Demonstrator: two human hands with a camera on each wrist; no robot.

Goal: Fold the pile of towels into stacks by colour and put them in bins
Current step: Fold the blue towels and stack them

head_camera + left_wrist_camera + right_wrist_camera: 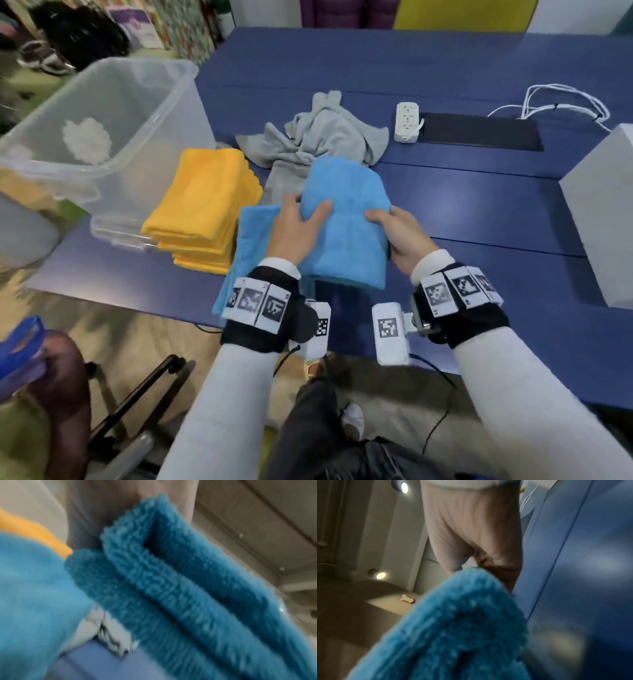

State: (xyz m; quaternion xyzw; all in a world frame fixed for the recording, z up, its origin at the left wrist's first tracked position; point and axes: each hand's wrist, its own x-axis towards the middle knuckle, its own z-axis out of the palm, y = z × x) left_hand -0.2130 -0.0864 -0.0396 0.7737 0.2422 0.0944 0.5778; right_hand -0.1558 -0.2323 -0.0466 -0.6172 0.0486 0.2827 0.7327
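Both hands hold a folded blue towel point(346, 219) just above the blue table point(479, 212). My left hand point(301, 216) grips its left edge with the thumb on top. My right hand point(387, 222) grips its right edge the same way. The left wrist view shows the towel's folded layers point(171, 588) close up, and the right wrist view shows its corner point(453, 628). A second blue towel point(253, 236) lies flat under my left wrist. Left of it is a stack of folded yellow towels point(209, 205). Crumpled grey towels point(322, 137) lie behind.
A clear plastic bin point(96, 130) stands at the table's left edge with a white fluffy item inside. A white power strip point(407, 121), a black pad point(479, 132) and white cables lie at the back right. A white box point(599, 212) stands at the right.
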